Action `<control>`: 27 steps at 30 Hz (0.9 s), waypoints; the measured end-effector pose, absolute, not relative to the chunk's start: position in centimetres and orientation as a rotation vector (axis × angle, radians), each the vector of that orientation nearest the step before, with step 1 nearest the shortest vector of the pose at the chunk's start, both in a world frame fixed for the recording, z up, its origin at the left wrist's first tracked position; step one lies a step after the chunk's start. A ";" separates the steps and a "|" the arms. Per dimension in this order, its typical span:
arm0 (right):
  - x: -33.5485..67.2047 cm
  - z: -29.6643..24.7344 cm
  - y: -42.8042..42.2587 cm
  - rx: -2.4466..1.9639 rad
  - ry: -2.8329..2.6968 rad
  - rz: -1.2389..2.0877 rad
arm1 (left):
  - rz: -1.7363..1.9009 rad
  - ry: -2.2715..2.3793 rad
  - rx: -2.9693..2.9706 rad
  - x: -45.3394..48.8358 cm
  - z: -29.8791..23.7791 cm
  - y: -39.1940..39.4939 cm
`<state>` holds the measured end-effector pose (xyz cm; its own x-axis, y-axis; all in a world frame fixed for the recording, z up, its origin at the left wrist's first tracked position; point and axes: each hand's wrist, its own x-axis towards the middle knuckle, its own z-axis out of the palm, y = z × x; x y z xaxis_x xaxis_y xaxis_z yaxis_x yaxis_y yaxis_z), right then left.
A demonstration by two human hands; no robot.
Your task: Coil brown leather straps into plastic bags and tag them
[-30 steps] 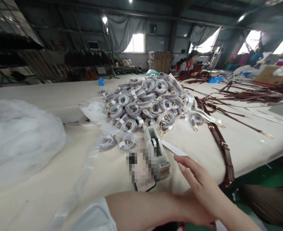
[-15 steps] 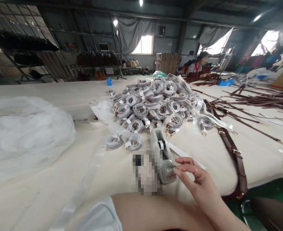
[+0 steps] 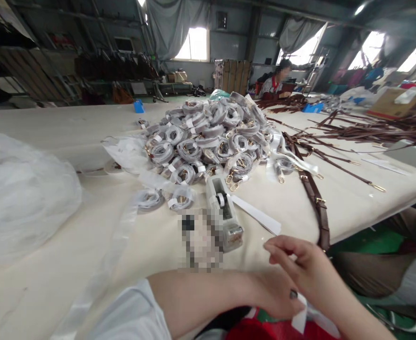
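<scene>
A broad cream-covered desk fills the frame. At lower right the right hand hovers over its near edge with fingertips pinched to the thumb; whether clear tape lies between them cannot be told. The left hand comes in from the lower left on a bare forearm and is mostly hidden behind the right wrist. A white strip shows just under it, but its grip cannot be told.

The tape dispenser stands on the desk just left of and above the right hand, at lower centre. Behind it rises a heap of wrapped coiled straps. A brown strap runs down to the desk edge at right, with loose brown straps spread across the upper right. A mound of clear plastic sits at left.

The room is a dim workshop with grey curtains and bright windows. A seated person is at the far end.
</scene>
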<state>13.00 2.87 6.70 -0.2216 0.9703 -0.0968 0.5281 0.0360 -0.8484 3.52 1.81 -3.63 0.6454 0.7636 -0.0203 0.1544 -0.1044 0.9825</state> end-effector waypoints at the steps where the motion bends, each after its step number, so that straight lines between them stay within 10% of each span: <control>1: 14.5 7.6 2.1 -1.513 -1.726 1.008 | 0.532 0.795 1.626 3.3 -3.0 2.3; 27: 18.1 1.4 -2.4 -1.421 -1.040 1.513 | 0.687 0.747 0.981 2.7 1.7 3.9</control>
